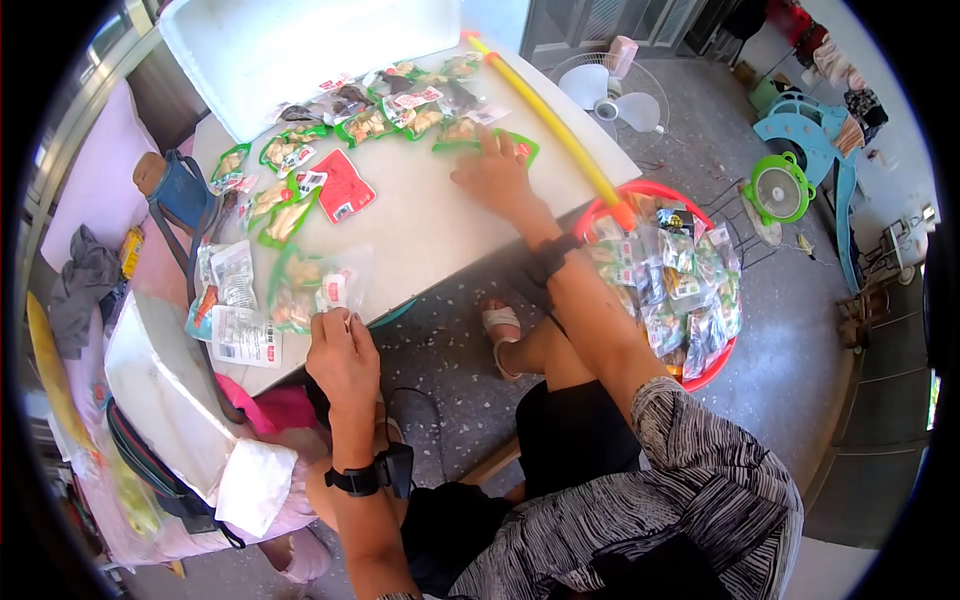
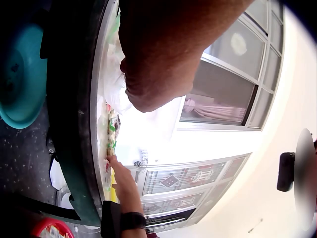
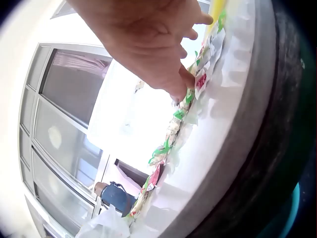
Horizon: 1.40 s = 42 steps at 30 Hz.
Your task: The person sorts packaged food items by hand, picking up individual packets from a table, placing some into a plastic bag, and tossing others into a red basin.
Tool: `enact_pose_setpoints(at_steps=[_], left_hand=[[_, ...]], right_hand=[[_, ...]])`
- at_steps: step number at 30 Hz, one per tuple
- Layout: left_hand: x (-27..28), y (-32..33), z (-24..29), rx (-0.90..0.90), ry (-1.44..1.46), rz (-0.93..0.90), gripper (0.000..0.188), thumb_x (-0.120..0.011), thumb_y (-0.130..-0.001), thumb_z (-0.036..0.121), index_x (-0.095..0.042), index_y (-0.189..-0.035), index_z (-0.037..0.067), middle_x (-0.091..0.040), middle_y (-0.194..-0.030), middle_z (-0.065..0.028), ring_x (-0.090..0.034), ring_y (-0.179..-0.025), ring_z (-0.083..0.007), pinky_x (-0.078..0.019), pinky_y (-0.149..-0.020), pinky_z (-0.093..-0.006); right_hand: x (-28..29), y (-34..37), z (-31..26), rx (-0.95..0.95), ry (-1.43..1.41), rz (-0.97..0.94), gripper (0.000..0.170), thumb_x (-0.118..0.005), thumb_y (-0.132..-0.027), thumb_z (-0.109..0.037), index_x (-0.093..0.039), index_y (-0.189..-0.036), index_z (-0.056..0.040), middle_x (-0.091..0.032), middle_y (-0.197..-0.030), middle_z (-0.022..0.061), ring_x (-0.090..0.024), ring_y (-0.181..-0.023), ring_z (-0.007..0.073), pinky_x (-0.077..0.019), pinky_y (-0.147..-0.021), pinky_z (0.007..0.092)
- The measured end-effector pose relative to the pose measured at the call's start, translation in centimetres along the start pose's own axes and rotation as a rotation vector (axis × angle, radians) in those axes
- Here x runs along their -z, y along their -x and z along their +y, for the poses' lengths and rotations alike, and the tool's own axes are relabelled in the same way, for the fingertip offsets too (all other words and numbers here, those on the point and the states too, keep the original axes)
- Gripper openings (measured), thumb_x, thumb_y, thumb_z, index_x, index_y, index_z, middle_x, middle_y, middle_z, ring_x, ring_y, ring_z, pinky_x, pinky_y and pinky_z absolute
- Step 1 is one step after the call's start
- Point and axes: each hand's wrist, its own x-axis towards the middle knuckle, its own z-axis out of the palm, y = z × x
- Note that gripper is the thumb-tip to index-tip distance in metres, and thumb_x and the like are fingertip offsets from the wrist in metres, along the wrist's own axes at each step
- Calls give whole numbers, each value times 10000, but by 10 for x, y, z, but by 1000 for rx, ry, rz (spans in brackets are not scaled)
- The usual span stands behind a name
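My left hand (image 1: 345, 360) pinches the edge of a clear plastic bag (image 1: 345, 272) at the near side of the white table (image 1: 420, 240). Green-edged snack packets (image 1: 295, 290) show through the bag. Farther along the table, my right hand (image 1: 495, 180) reaches over a green packet (image 1: 460, 132), fingertips right at it. Its fingers are spread in the right wrist view. A red packet (image 1: 345, 185) lies flat, with more green packets (image 1: 288, 215) beside it. The left wrist view hides the left fingers behind the hand.
A white foam box (image 1: 310, 60) stands at the table's back. A yellow tube (image 1: 550, 115) lies along the right edge. On the floor at right, a red basin (image 1: 725, 355) holds many packets. White pouches (image 1: 245, 335) and a blue bottle holder (image 1: 183, 195) are at left.
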Motion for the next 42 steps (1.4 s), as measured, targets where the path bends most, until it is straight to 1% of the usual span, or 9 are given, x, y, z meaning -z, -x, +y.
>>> enact_pose_setpoints(at_steps=[7,10,13,17,21,24,27,31,42], left_hand=[[5,-2,-4,-21,-3,52,119,-576,-733,35,-511,-832,36,-509,-769,-143,-531,-597,-345,-420,-505,-411],[5,-1,-4,-5,-9,55,135,-584,-725,40,-513,-840,41,-511,-773,-138,-535,-605,-344,-422,-508,-409],[7,0,-1,-2,-25,33,156,-594,-720,50,-513,-853,42,-513,-779,-135,-541,-610,-342,-426,-509,-408],[7,3,-2,0,-46,14,200,-615,-712,76,-513,-880,38,-510,-776,-133,-548,-608,-329,-436,-497,-395],[4,2,-3,-28,-47,59,245,-633,-701,68,-524,-920,48,-523,-754,-125,-547,-585,-306,-432,-495,-376],[4,0,-2,-39,-57,71,231,-625,-708,74,-526,-914,42,-517,-755,-124,-547,-582,-306,-434,-492,-375],[6,-1,-1,-50,-75,57,179,-609,-716,74,-524,-869,36,-499,-747,-116,-549,-592,-302,-434,-478,-375],[7,-2,-2,-53,-70,71,91,-589,-726,50,-529,-794,46,-486,-723,-100,-541,-580,-296,-426,-472,-374],[4,-3,0,-52,32,166,66,-581,-736,17,-560,-794,40,-493,-695,-105,-526,-526,-291,-413,-468,-351]], right_hand=[[27,1,-35,103,-280,182,128,-585,-726,-177,-621,-808,-86,-528,-1039,151,-486,-950,318,-405,-808,394],[50,26,-70,304,-278,57,206,-651,-682,-176,-578,-780,-11,-552,-943,105,-508,-879,291,-433,-698,354],[65,33,-88,178,-456,-426,145,-612,-704,-137,-611,-815,-43,-566,-927,127,-502,-902,318,-415,-739,400],[44,10,-70,262,-501,102,325,-661,-682,-244,-585,-907,-22,-573,-958,111,-528,-879,297,-449,-724,370],[43,5,-76,-5,-337,-344,602,-696,-642,-275,-487,-1110,42,-518,-1073,249,-511,-991,330,-432,-826,381],[29,6,-74,-128,-559,-283,561,-713,-620,-285,-541,-1038,46,-572,-984,224,-555,-901,268,-451,-768,357],[50,1,-74,-396,-897,-654,441,-711,-627,-270,-605,-949,13,-623,-853,130,-574,-749,177,-461,-646,301],[49,19,-66,-373,-1238,-572,303,-690,-666,-239,-637,-872,-24,-628,-776,52,-545,-602,104,-409,-473,233],[74,43,-89,-515,-1309,-567,285,-598,-783,-253,-592,-938,-14,-596,-739,32,-524,-565,91,-398,-440,218]])
